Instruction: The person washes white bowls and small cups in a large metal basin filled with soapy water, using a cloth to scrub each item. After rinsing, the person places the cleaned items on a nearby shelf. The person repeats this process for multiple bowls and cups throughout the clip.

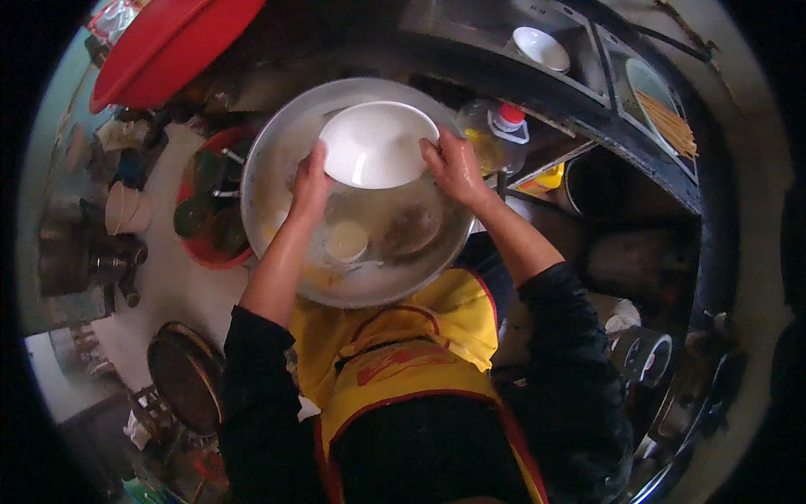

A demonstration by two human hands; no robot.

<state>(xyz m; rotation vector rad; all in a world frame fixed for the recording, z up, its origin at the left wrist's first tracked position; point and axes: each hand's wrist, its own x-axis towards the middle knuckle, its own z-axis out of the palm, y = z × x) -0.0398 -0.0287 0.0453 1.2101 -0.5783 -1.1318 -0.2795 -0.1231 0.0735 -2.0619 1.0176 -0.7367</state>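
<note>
Both my hands hold a white bowl (pixel 378 142) above a large metal basin (pixel 275 142). My left hand (pixel 311 183) grips the bowl's left rim. On the opposite side, my right hand (pixel 456 165) has its thumb over the rim and looks wet. Cloudy water fills the basin below. A small pale round dish (pixel 347 242) sits in that water, and a darker round shape (pixel 412 227) lies to its right, too murky to identify. The undersides of the fingers are hidden behind the bowl.
A red plastic tub (pixel 170 57) leans at upper left. Left of the basin stands a red basin (pixel 204 255) with dark contents. A plastic jug with a red cap (pixel 511 113) is close on the right. The dark shelf (pixel 567 104) carries a white bowl (pixel 541 49) and chopsticks (pixel 667 123).
</note>
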